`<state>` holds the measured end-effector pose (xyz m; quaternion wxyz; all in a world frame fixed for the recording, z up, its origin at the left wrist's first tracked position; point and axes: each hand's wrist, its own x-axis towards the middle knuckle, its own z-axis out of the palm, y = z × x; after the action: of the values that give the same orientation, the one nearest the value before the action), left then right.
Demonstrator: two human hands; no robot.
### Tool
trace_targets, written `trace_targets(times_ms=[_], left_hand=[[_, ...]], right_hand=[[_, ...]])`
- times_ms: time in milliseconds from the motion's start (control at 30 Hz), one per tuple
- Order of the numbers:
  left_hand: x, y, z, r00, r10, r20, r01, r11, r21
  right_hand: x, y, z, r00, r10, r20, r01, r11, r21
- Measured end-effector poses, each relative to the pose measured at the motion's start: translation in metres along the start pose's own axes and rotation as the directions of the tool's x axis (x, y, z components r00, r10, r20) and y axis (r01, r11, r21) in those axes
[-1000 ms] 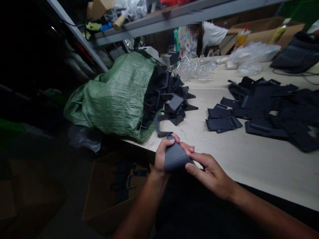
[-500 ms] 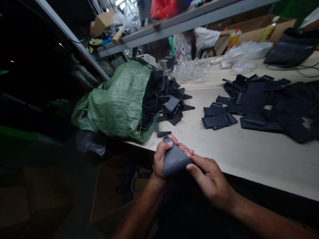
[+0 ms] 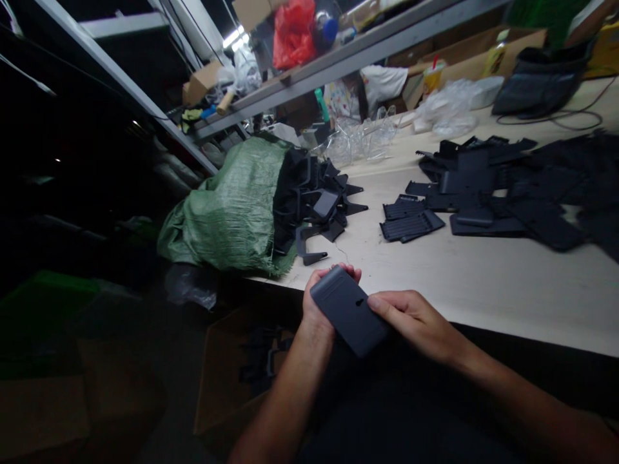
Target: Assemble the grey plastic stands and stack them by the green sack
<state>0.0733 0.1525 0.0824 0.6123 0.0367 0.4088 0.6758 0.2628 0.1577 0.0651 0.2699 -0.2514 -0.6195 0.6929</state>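
Observation:
My hands hold a dark grey plastic moulded part [image 3: 348, 311] over the table's front edge. It shows a flat, rounded-corner face with a small notch near its middle. My left hand [image 3: 319, 301] cups it from beneath, with the fingers curling around its far end. My right hand [image 3: 411, 322] presses on its near side with the fingers and thumb. Beyond my hands, a small black plastic bracket [image 3: 304, 245] lies at the foot of a heap of black plastic parts [image 3: 314, 193] spilling from a green woven sack [image 3: 227, 212].
Black ribbed and flat plastic pieces [image 3: 488, 193] are spread over the pale table [image 3: 507, 303]. Clear plastic pieces [image 3: 358, 145] and a white plastic bag [image 3: 447, 109] stand further back. A person in a white shirt [image 3: 372, 90] works beyond a metal shelf [image 3: 309, 84]. Below sits a cardboard box [image 3: 227, 380] holding black parts.
The grey part has been turned in my hands, from a tapered side with a round tip to its flat face. My view has swung, shifting the table and sack rightward in the frame.

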Motion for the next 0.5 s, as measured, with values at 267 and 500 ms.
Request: trace_targets(times_ms=[267,500], left_hand=[[-0.013,-0.014,0.002,0.993,0.077,0.089,-0.091,0.983,0.162],[-0.033,-0.003,0.015,0.918,0.019,0.396,-0.202,0.882,0.426]], right_hand=[[-0.016,0.022,-0.004,0.964,-0.264,-0.046,0.245,0.937,-0.249],[-0.024,0.049,-0.001,0.887,-0.461,-0.019,0.429,0.840,-0.331]])
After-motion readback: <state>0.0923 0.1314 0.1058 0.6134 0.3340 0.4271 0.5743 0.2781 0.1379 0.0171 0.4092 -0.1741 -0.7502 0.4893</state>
